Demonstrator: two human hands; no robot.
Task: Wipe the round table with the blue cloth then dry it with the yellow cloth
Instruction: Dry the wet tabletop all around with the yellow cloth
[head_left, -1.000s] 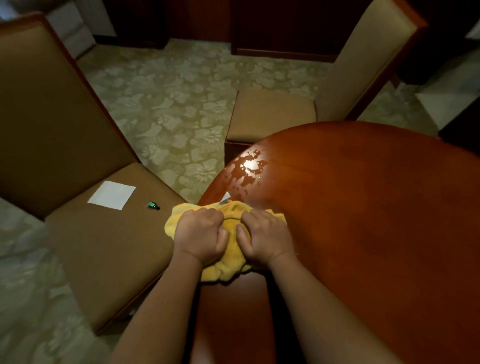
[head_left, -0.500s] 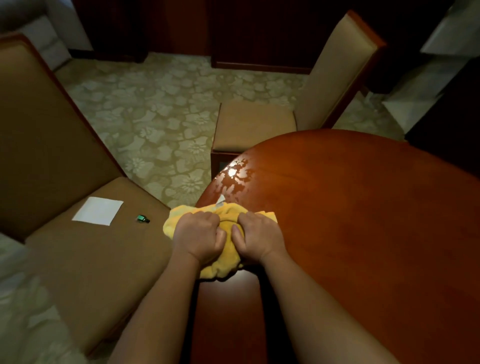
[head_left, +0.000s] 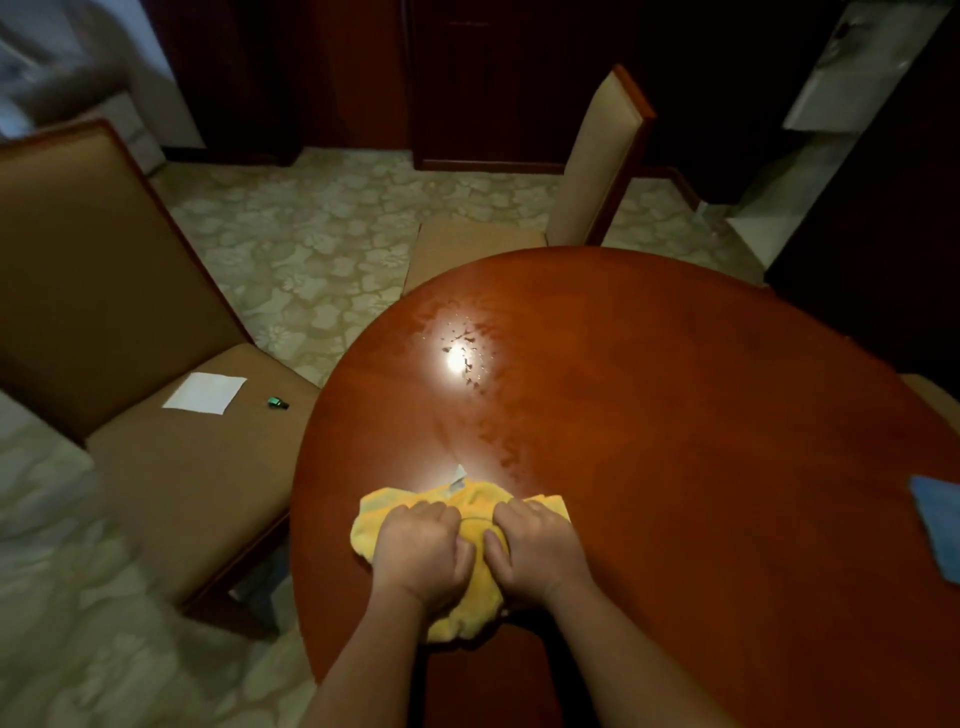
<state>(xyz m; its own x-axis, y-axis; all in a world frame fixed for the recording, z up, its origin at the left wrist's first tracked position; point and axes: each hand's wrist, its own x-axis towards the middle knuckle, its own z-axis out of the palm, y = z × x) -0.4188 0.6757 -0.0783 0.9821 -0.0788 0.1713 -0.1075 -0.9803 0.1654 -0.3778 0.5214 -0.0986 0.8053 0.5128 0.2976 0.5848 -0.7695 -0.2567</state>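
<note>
A cloth is being pressed onto the near part of the table under both hands, the left hand just beside the right hand. A second cloth is being left at the table's right edge, well apart. A chair bearing a paper is being kept left of the table, another chair behind it.

1. Left hand: bare, no glove, ring or watch visible.
2. Right hand: bare, likewise unadorned.
3. Both forearms: bare, no sleeve in view.
</note>
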